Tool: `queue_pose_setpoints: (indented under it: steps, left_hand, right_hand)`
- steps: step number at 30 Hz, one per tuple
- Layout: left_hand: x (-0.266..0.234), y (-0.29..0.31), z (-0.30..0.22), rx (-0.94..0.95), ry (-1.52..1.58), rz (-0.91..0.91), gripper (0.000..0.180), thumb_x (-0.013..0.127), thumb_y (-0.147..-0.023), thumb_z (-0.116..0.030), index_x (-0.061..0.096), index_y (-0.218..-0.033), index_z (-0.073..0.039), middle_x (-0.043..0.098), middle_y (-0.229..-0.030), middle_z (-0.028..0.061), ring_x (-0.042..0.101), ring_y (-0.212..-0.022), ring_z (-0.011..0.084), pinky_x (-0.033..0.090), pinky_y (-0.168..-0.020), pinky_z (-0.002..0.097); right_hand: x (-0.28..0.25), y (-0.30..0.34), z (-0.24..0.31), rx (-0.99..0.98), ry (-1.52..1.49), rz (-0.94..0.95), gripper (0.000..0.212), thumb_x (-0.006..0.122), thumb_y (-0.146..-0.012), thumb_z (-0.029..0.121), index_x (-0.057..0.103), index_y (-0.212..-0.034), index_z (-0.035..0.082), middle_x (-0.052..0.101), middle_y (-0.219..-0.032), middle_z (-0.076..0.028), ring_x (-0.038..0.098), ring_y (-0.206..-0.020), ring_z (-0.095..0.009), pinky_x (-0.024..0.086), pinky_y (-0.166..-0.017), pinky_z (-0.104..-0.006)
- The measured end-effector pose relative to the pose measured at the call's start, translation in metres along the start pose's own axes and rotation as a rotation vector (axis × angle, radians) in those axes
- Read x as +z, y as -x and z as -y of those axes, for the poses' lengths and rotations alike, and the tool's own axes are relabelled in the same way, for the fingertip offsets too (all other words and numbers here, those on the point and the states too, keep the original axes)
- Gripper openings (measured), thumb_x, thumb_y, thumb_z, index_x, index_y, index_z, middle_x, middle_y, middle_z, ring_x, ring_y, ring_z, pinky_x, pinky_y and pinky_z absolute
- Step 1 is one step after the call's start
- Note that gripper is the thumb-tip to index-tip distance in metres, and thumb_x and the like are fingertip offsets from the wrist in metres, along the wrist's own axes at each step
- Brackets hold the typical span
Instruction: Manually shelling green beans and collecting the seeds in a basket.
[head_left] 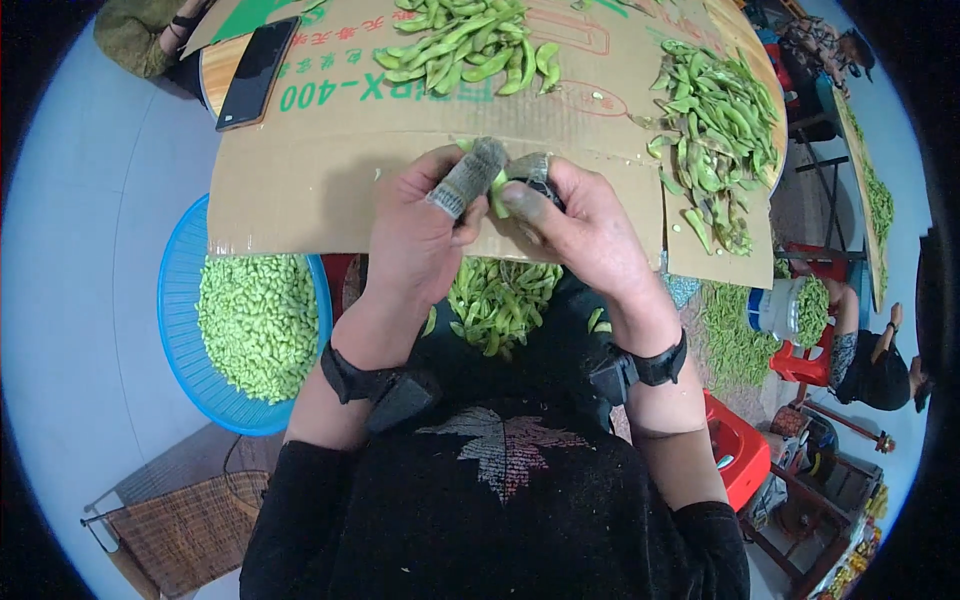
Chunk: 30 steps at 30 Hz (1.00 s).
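Over the near edge of the cardboard, my two hands meet around a green soybean pod. My left hand is closed on one side of it, a grey knitted sleeve covering its thumb. The fingers of my right hand pinch the pod from the other side, and they too wear a grey knitted cover. Parts of the pod are hidden by the fingers. Below my hands, loose pods and husks lie in my lap.
A heap of plump pods lies at the far middle, beside a dark phone. Flat, browned pods pile up at the right. A blue basket of shelled beans stands left; a red stool is at the right.
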<state>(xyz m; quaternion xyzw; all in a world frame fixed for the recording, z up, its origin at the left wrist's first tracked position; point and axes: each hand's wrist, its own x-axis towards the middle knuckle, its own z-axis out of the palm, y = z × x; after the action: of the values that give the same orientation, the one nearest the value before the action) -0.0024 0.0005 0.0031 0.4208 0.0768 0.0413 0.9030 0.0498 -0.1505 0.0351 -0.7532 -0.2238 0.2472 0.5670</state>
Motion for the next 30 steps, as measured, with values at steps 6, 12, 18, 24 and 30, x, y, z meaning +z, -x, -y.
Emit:
queue_pose_setpoints:
  steps: [6,12,18,24,30]
  left_hand:
    - [0.002,-0.002,0.004,-0.006,-0.087,-0.057,0.016,0.057,-0.085,-0.008,0.060,-0.099,-0.001,0.061,-0.083,0.0022,0.043,-0.054,0.0016,0.028,-0.043,0.0151]
    - [0.013,0.004,0.008,0.116,-0.204,-0.102,0.012,0.057,-0.083,-0.004,0.060,-0.094,-0.002,0.058,-0.077,-0.0006,0.046,-0.059,0.0031,0.033,-0.049,0.0162]
    - [0.009,0.002,0.012,0.101,-0.197,0.043,0.012,0.056,-0.083,-0.006,0.059,-0.093,-0.001,0.059,-0.079,0.0016,0.049,-0.062,0.0040,0.036,-0.051,0.0166]
    - [0.007,-0.003,0.003,-0.157,0.076,0.187,0.015,0.050,-0.088,-0.013,0.062,-0.091,-0.003,0.058,-0.071,-0.0010,0.044,-0.054,0.0019,0.030,-0.047,0.0160]
    - [0.022,-0.007,0.020,0.228,-0.582,-0.011,0.007,0.059,-0.075,0.000,0.058,-0.082,-0.002,0.055,-0.073,-0.0021,0.047,-0.064,0.0041,0.038,-0.054,0.0206]
  right_hand:
    - [-0.009,0.017,-0.002,0.158,-0.463,0.215,0.028,0.038,-0.096,0.025,0.051,-0.080,0.006,0.040,-0.058,0.006,0.033,-0.049,-0.003,0.027,-0.044,-0.0186]
    - [-0.007,0.020,-0.008,0.226,-0.670,0.214,0.022,0.040,-0.096,0.020,0.055,-0.092,0.004,0.045,-0.063,0.004,0.032,-0.047,-0.001,0.024,-0.042,-0.0158]
    - [-0.008,0.028,-0.015,0.278,-0.821,0.188,0.019,0.045,-0.094,0.018,0.056,-0.102,0.003,0.050,-0.067,0.002,0.033,-0.045,0.000,0.024,-0.039,-0.0133]
    - [-0.006,0.031,-0.012,0.316,-0.940,0.175,0.017,0.047,-0.093,0.017,0.057,-0.100,0.004,0.052,-0.068,0.002,0.032,-0.044,0.000,0.025,-0.038,-0.0136]
    - [-0.001,0.025,-0.009,-0.043,-0.084,-0.177,0.018,0.049,-0.089,0.011,0.053,-0.077,-0.001,0.051,-0.060,0.001,0.044,-0.053,-0.006,0.037,-0.048,-0.0245]
